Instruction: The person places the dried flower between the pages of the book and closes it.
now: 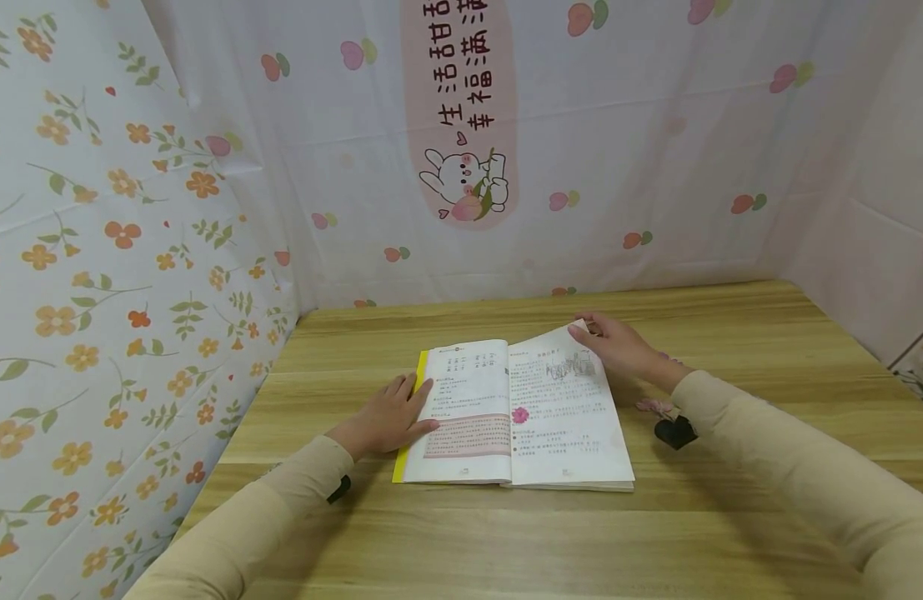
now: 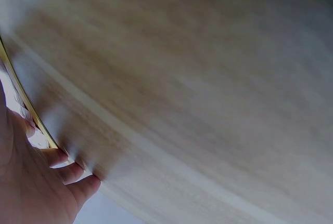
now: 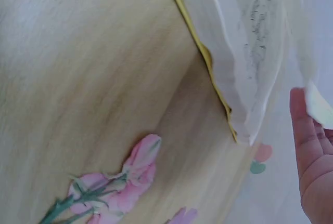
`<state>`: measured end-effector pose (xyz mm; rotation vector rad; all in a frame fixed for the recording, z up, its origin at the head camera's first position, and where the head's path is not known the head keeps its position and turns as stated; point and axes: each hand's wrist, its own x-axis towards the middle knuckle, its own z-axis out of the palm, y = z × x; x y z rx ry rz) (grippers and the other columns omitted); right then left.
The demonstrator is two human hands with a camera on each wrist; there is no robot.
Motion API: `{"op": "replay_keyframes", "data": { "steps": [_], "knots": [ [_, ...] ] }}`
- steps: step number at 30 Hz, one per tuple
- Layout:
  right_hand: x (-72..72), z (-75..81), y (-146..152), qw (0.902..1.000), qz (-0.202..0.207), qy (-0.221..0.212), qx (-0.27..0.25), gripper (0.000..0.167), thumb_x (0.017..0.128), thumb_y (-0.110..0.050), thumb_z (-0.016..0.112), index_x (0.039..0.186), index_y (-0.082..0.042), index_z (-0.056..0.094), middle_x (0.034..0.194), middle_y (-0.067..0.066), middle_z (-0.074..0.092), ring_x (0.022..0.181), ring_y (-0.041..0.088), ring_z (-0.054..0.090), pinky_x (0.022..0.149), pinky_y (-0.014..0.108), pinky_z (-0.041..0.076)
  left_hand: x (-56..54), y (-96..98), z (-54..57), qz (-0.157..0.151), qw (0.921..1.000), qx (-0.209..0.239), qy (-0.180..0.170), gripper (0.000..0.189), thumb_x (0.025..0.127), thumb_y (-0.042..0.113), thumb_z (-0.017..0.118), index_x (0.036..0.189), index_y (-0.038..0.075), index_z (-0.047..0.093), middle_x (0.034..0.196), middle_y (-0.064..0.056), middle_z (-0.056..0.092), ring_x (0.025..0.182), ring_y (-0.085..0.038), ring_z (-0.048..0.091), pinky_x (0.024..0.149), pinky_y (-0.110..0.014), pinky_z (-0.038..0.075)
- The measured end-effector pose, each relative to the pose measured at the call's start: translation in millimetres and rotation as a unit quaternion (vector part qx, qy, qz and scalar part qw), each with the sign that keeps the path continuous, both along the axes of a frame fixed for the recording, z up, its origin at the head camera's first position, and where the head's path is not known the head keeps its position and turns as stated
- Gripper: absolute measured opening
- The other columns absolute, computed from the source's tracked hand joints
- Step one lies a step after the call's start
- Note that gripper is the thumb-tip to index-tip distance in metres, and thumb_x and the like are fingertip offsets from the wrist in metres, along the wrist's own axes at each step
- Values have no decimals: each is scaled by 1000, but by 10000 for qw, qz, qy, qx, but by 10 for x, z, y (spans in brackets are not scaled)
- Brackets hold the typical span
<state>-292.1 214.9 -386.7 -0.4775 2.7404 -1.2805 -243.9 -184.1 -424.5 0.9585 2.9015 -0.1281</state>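
Here, book (image 1: 472, 387): laid open between the left and right edges of the desk (image 1: 461, 546).
Left grip (image 1: 386, 419): spread, rested along the book's left side; light pressure should be applied.
Pink flower (image 1: 520, 416): seen on the leaf (image 1: 574, 446); if loose, easily dislodged.
Right grip (image 1: 617, 346): leaf pinched at its corner toward the desk's far edge; best moved slowly, creasing avoided.

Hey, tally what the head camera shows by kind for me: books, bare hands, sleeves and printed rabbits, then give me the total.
Books: 1, the open book
Hands: 2, the left hand and the right hand
Sleeves: 2, the left sleeve and the right sleeve
Rabbits: 1, the printed rabbit
Total: 6
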Motion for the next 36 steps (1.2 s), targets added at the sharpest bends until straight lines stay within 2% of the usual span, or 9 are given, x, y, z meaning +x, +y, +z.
{"op": "replay_keyframes", "data": {
  "steps": [3, 7, 13, 18, 22, 25, 30, 33, 36],
  "knots": [
    [27, 57, 8, 9996, 56, -183, -189, 76, 101, -51, 42, 151, 4, 23, 141, 34, 39, 129, 47, 39, 98, 59, 38, 2, -1, 4, -20, 10000, 34, -14, 75, 101, 53, 39, 152, -1, 27, 148, -32, 28, 136, -46, 29, 107, -53, 30],
    [53, 95, -6, 9950, 179, -509, -842, 76, 102, -50, 39, 152, 4, 19, 136, 31, 45, 121, 44, 49, 90, 51, 48, -3, -2, -6, -21, 10000, -15, 3, 76, 101, 54, 38, 152, -1, 26, 148, -32, 28, 136, -45, 29, 107, -53, 31],
    [80, 105, -125, 9714, 475, -1046, -2078, 73, 104, -52, 28, 145, 8, 31, 126, 29, 54, 106, 29, 63, 81, 37, 53, -11, -9, -15, 16, 9999, -106, -38, 76, 101, 55, 36, 152, 0, 25, 149, -32, 27, 137, -45, 28, 107, -53, 31],
    [155, 120, -246, 9586, 884, -1310, -2370, 83, 101, -57, 14, 146, 11, 28, 124, 29, 57, 94, 16, 65, 79, 33, 53, -9, -6, -6, 26, 10000, -45, -79, 76, 101, 54, 37, 152, -1, 25, 149, -32, 27, 137, -45, 28, 107, -53, 30],
    [231, 119, -352, 9517, 1157, -1416, -2468, 86, 101, -57, 9, 144, 14, 28, 128, 31, 53, 97, 14, 64, 81, 33, 53, -13, -4, -16, 30, 9999, -95, -45, 76, 101, 55, 36, 153, 0, 24, 149, -32, 27, 137, -45, 28, 107, -53, 30],
    [276, 88, -430, 9524, 1262, -1417, -2388, 82, 102, -56, 13, 145, 13, 28, 134, 31, 49, 105, 18, 62, 85, 34, 52, -15, -2, -22, 38, 9999, -129, -34, 76, 101, 55, 36, 153, 0, 24, 150, -31, 27, 137, -45, 28, 108, -52, 30],
    [365, 22, -569, 9522, 1595, -1286, -2267, 62, 107, -41, 28, 145, 8, 35, 138, 28, 48, 121, 37, 53, 94, 44, 47, -13, 0, -21, 42, 9999, -147, -24, 76, 101, 55, 36, 153, 0, 24, 150, -31, 27, 137, -45, 28, 108, -52, 29],
    [435, -19, -663, 9586, 1737, -955, -2044, 49, 105, -26, 45, 142, 7, 43, 138, 24, 50, 125, 37, 50, 97, 44, 45, -17, 4, -22, 75, 9998, -179, -26, 76, 101, 56, 35, 153, 1, 25, 150, -30, 27, 137, -44, 28, 108, -52, 30],
    [504, -57, -758, 9690, 1817, -566, -1576, 49, 99, -22, 60, 139, 3, 49, 138, 19, 52, 127, 33, 49, 99, 42, 44, -23, 6, -24, 114, 9997, -187, -50, 76, 101, 56, 36, 153, 2, 25, 151, -30, 26, 138, -44, 27, 108, -52, 29]
  ]
}}
